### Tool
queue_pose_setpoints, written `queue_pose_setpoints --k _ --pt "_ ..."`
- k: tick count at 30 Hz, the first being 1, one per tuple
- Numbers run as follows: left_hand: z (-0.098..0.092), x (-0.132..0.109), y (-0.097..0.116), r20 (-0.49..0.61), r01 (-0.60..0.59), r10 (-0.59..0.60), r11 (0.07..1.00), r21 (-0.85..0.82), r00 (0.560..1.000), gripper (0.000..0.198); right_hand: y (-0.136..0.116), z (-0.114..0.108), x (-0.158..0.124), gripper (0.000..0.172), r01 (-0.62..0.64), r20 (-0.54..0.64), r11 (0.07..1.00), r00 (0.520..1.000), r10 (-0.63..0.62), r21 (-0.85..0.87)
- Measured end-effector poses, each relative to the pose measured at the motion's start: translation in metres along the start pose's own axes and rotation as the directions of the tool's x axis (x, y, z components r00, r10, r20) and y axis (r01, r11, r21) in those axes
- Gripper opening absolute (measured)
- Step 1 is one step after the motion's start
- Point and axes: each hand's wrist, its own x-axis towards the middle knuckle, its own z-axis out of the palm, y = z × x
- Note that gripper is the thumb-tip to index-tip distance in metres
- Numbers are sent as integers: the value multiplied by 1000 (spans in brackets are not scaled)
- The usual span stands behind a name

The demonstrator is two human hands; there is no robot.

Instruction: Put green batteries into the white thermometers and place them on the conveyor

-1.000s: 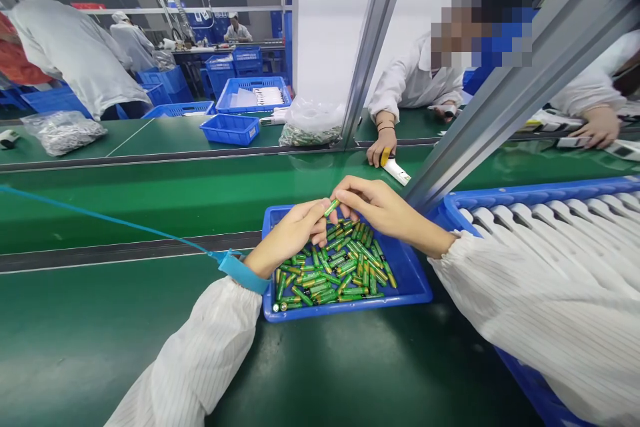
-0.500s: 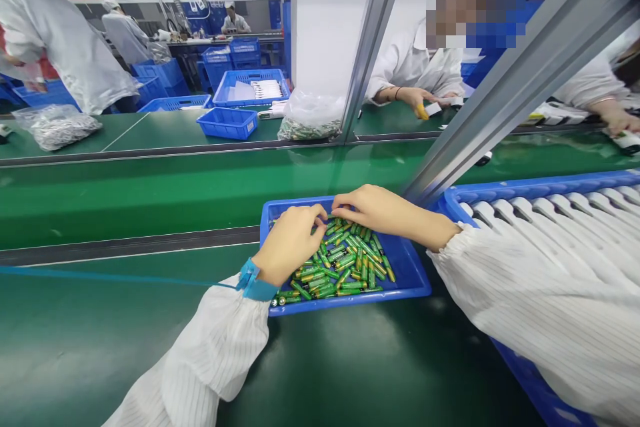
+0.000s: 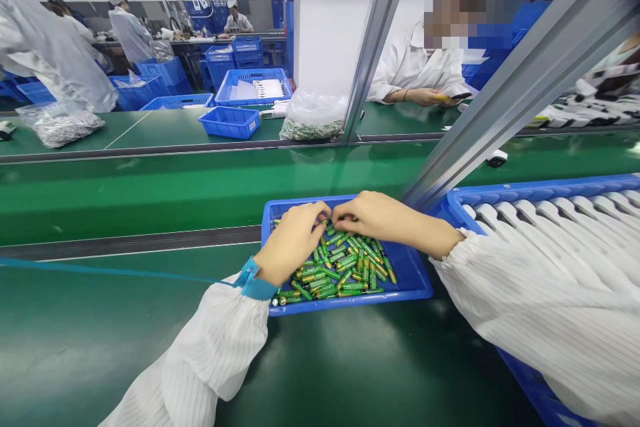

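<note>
A shallow blue tray [image 3: 350, 301] on the green bench holds several loose green batteries [image 3: 347, 267]. Both my hands are down in the far end of the pile, fingertips almost touching. My left hand [image 3: 293, 240] is curled with its fingers pressed into the batteries; what it holds is hidden. A blue strap [image 3: 255, 281] with a cord is round that wrist. My right hand [image 3: 373, 213] reaches in from the right and pinches a battery at its fingertips.
A large blue crate [image 3: 500, 188] of white moulded parts stands at my right. A slanted metal post [image 3: 450, 147] rises behind the tray. Beyond the green conveyor [image 3: 150, 193] lie a small blue bin [image 3: 230, 121], a plastic bag [image 3: 313, 121], and a seated person's hands [image 3: 425, 97].
A second ago both hands held one battery up between them above the tray. They have dropped into the pile, and the fingertips have closed in at the tray's far end.
</note>
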Motion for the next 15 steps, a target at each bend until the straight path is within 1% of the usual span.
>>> queue_pose_setpoints --k 2,3,6,8,10,12,15 --pt "0 2 1 -76 -23 13 990 -137 997 22 -6 4 1 12 16 55 996 998 -21 88" --pt "0 2 2 -108 -30 9 981 -191 994 21 -9 6 1 15 9 60 995 998 -15 102" --pt "-2 4 5 -190 -49 -13 947 -319 982 18 -22 14 3 32 -27 42 998 999 25 54" --pt "-3 5 6 -233 -40 -64 907 -419 970 14 -29 18 5 37 -61 56 998 997 60 18" --pt "-5 7 6 -252 -26 -134 837 -546 959 12 -35 19 5 38 -84 88 996 993 81 23" --pt "-7 8 4 -233 -11 -197 739 -673 952 15 -36 19 4 33 -77 107 995 992 70 63" --pt "-11 10 1 -171 22 -274 582 -813 946 22 -35 20 3 25 7 74 989 997 -18 145"
